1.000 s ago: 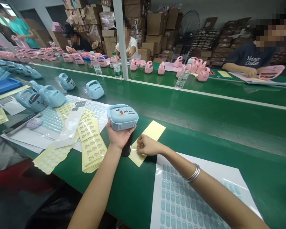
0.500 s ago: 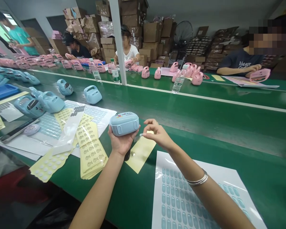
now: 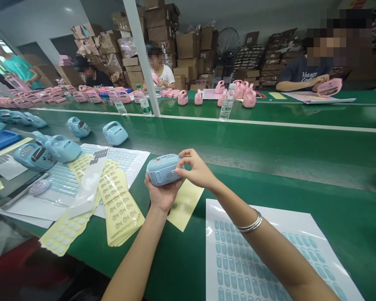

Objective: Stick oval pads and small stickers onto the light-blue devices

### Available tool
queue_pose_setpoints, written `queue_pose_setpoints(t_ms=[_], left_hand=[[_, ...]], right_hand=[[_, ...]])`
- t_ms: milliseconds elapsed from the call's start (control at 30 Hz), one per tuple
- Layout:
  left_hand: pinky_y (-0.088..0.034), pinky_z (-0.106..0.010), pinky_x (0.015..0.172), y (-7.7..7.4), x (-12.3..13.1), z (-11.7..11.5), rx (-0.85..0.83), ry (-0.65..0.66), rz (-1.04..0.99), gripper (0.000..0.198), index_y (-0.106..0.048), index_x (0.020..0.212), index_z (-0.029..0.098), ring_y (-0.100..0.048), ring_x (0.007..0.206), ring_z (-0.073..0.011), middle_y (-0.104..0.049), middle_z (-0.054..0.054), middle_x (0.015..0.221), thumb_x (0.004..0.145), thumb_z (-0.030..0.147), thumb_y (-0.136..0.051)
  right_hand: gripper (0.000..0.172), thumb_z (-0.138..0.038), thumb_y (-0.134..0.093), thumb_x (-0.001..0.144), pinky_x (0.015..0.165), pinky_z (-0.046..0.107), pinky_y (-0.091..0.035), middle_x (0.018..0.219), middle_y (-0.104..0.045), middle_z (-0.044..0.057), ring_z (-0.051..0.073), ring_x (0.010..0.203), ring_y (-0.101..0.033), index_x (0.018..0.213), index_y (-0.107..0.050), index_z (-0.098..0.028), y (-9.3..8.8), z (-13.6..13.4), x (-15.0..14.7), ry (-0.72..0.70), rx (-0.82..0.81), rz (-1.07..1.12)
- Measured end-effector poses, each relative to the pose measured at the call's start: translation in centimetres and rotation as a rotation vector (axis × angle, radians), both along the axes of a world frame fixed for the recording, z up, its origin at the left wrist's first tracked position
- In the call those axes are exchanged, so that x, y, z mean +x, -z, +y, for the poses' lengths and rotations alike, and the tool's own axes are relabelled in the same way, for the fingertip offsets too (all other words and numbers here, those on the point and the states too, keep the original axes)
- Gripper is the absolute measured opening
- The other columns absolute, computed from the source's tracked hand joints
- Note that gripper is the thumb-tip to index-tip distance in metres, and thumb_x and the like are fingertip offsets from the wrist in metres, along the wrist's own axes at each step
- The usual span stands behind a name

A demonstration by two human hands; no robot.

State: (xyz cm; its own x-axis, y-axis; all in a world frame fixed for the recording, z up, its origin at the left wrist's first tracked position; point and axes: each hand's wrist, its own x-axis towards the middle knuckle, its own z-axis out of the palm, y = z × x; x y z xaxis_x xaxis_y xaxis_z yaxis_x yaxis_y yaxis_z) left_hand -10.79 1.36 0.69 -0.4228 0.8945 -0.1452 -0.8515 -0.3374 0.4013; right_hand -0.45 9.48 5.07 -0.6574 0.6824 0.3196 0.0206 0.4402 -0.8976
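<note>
My left hand (image 3: 163,194) holds a rounded light-blue plastic case (image 3: 163,172) from below, fingers wrapped round its underside. Printed lettering and a small coloured picture show on its upper face; an oval recess shows on the near side. My right hand (image 3: 194,167) is at the case's right end, thumb and fingers pinched against its side. A small pale oval sticker is in that pinch, now mostly hidden by the fingers. Under my right forearm lies a white sheet (image 3: 210,251) with rows of pale-blue oval stickers. A yellow paper (image 3: 188,202) lies just below the case.
Yellow label sheets (image 3: 120,213), a strip of round white stickers (image 3: 61,234) and more oval-sticker sheets lie left. Behind them stand blue handled cases (image 3: 115,133). Water bottles (image 3: 227,104) and pink cases (image 3: 249,98) stand across the green table (image 3: 269,146), where several people work.
My right hand has moved left, bringing the small oval sticker from beside the case onto its right end. The case has turned slightly in my left hand. The camera view has shifted.
</note>
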Motion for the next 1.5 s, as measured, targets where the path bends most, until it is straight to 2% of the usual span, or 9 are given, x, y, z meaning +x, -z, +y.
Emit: queue_pose_setpoints(t_ms=[300,500,900,1000,1100,1267,1333,1433,1500], left_hand=[[-0.052,-0.041,0.077,-0.2,0.1,0.1,0.014,0.016,-0.024,0.056,-0.054,0.121,0.019,-0.061,0.095,-0.0272,-0.064,-0.013,0.109,0.080,0.056,-0.043],[-0.052,-0.040,0.073,-0.4,0.1,0.0,0.002,0.026,-0.041,0.056,-0.054,0.121,0.018,-0.062,0.092,-0.0265,-0.064,-0.014,0.107,0.082,0.055,-0.040],[-0.052,-0.037,0.073,-0.6,0.3,-0.1,0.053,0.037,-0.035,0.053,-0.053,0.122,0.022,-0.062,0.089,-0.0245,-0.065,-0.011,0.104,0.082,0.054,-0.040],[-0.051,-0.036,0.073,-0.7,0.3,-0.1,0.051,0.029,-0.031,0.052,-0.053,0.121,0.023,-0.061,0.090,-0.0251,-0.064,-0.010,0.105,0.080,0.054,-0.044],[-0.051,-0.033,0.070,-0.7,0.1,-0.1,0.022,0.011,-0.069,0.051,-0.055,0.119,0.023,-0.062,0.085,-0.0233,-0.065,-0.009,0.100,0.081,0.053,-0.042],[-0.051,-0.034,0.073,-0.7,0.0,0.0,-0.074,-0.046,-0.117,0.054,-0.056,0.119,0.017,-0.062,0.078,-0.0218,-0.067,-0.008,0.088,0.082,0.053,-0.038],[-0.050,-0.039,0.077,-0.7,-0.1,0.0,-0.075,-0.058,-0.086,0.055,-0.057,0.117,0.018,-0.063,0.080,-0.0244,-0.067,-0.009,0.089,0.080,0.055,-0.040],[-0.052,-0.041,0.073,-0.7,-0.3,-0.1,-0.002,-0.029,-0.006,0.054,-0.059,0.114,0.022,-0.062,0.090,-0.0284,-0.066,-0.009,0.097,0.078,0.058,-0.043],[-0.054,-0.040,0.073,-0.7,-0.7,-0.3,0.040,-0.008,0.042,0.052,-0.058,0.115,0.025,-0.060,0.101,-0.0308,-0.065,-0.009,0.106,0.078,0.059,-0.043]], right_hand=[[0.009,-0.018,-0.068,0.068,0.088,0.033,-0.043,0.103,-0.044,0.005,0.018,0.102,-0.048,0.063,-0.061,-0.016,0.6,0.0,-0.2,0.022,-0.048,0.026],[0.008,-0.016,-0.067,0.068,0.096,0.035,-0.038,0.101,-0.044,0.005,0.018,0.102,-0.049,0.064,-0.061,-0.016,0.8,0.0,-0.4,0.071,0.023,0.030],[0.007,-0.019,-0.064,0.075,0.092,0.036,-0.043,0.103,-0.045,0.007,0.019,0.098,-0.054,0.070,-0.060,-0.016,1.8,-0.3,-0.8,0.170,0.195,0.097],[0.006,-0.020,-0.060,0.079,0.091,0.037,-0.044,0.107,-0.045,0.009,0.020,0.101,-0.053,0.074,-0.060,-0.017,2.2,-0.4,-1.0,0.204,0.296,0.085],[0.010,-0.020,-0.053,0.085,0.096,0.043,-0.039,0.112,-0.048,0.011,0.025,0.112,-0.048,0.078,-0.060,-0.018,2.9,-0.9,-1.0,0.223,0.522,0.008],[0.014,-0.019,-0.051,0.084,0.094,0.044,-0.036,0.103,-0.055,0.008,0.025,0.111,-0.048,0.074,-0.060,-0.022,4.1,-2.6,-0.7,0.088,0.728,-0.087],[0.011,-0.021,-0.054,0.082,0.092,0.041,-0.038,0.101,-0.054,0.008,0.023,0.105,-0.050,0.071,-0.058,-0.021,4.2,-3.2,-0.1,0.099,0.674,-0.027],[0.006,-0.020,-0.056,0.079,0.089,0.037,-0.040,0.099,-0.049,0.009,0.021,0.099,-0.050,0.073,-0.056,-0.019,3.8,-3.0,0.9,0.152,0.401,-0.037],[0.006,-0.015,-0.056,0.077,0.085,0.033,-0.043,0.093,-0.048,0.006,0.018,0.092,-0.051,0.072,-0.055,-0.017,3.7,-2.4,1.2,0.100,0.241,-0.135]])
